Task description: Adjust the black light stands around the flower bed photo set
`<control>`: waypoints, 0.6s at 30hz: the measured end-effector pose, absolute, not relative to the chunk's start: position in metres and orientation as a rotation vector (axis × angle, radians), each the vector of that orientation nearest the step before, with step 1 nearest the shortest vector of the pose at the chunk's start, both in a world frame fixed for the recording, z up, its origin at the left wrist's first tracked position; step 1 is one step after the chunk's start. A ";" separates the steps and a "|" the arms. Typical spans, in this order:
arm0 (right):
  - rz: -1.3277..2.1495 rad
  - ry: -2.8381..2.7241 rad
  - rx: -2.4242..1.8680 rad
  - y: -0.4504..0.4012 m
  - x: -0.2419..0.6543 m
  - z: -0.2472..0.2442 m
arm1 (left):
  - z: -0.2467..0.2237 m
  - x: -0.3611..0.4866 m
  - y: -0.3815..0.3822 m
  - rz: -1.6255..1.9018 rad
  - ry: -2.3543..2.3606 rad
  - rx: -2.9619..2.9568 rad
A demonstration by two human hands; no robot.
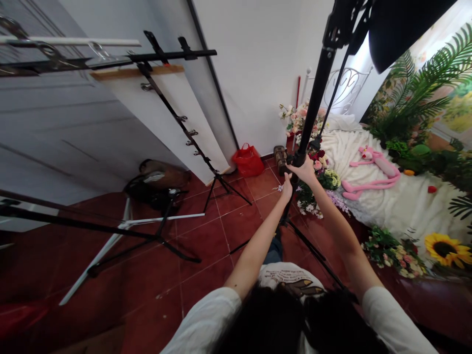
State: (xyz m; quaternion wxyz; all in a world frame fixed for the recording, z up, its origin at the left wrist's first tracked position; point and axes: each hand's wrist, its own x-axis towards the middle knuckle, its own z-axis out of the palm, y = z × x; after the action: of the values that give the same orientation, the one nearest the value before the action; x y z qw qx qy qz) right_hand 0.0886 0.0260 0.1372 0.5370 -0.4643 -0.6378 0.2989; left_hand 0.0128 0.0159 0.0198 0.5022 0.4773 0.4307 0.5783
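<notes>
A black light stand (317, 101) rises from the floor in front of me and leans up to the right, with a large black shade (401, 29) near its top. My right hand (304, 169) is closed around the pole at a black collar. Just below and to the left, my left hand (286, 188) is at the same stand, its fingers closed against the pole; the far side of its grip is hidden. The stand's legs spread over the red tiles below.
Left are a clamped backdrop stand (169, 107), a white tripod leg (94, 263) and a black bag (151, 194). A red bag (248, 161) sits by the wall. Right are flowers, a pink plush toy (385, 167) on white cloth (339, 142) and a sunflower (444, 248).
</notes>
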 end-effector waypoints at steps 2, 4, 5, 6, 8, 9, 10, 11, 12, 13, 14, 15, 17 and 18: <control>0.694 -1.470 -1.142 0.024 0.086 0.122 | 0.020 0.014 0.017 1.382 1.046 1.090; 0.678 -1.419 -1.152 0.024 0.082 0.106 | 0.022 0.016 0.017 1.371 1.080 1.014; 0.673 -1.398 -1.147 0.025 0.081 0.099 | 0.024 0.016 0.016 1.364 1.104 0.971; 0.669 -1.384 -1.141 0.025 0.080 0.093 | 0.026 0.016 0.015 1.354 1.126 0.933; 0.659 -1.383 -1.130 0.028 0.080 0.086 | 0.029 0.016 0.012 1.324 1.148 0.884; 0.655 -1.391 -1.133 0.029 0.080 0.084 | 0.031 0.016 0.012 1.308 1.145 0.875; 0.651 -1.402 -1.142 0.029 0.081 0.083 | 0.031 0.016 0.011 1.298 1.138 0.872; 0.646 -1.412 -1.155 0.030 0.082 0.083 | 0.031 0.016 0.011 1.295 1.129 0.872; 0.641 -1.423 -1.170 0.030 0.083 0.083 | 0.030 0.016 0.012 1.297 1.119 0.871; 0.633 -1.438 -1.183 0.029 0.085 0.084 | 0.029 0.016 0.013 1.298 1.113 0.864; 0.623 -1.464 -1.191 0.027 0.087 0.084 | 0.026 0.016 0.015 1.300 1.106 0.858; 0.613 -1.506 -1.191 0.025 0.090 0.084 | 0.024 0.017 0.017 1.305 1.097 0.857; 0.601 -1.631 -1.167 0.018 0.100 0.085 | 0.018 0.018 0.020 1.323 1.091 0.874; 0.597 -1.704 -1.150 0.015 0.107 0.085 | 0.016 0.018 0.021 1.337 1.100 0.894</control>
State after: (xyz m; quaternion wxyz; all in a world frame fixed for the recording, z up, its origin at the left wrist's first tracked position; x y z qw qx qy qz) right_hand 0.1069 0.0146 0.0846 0.4800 -0.4712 -0.6984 0.2448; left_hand 0.0183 0.0208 0.0159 0.5617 0.3795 0.4672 0.5676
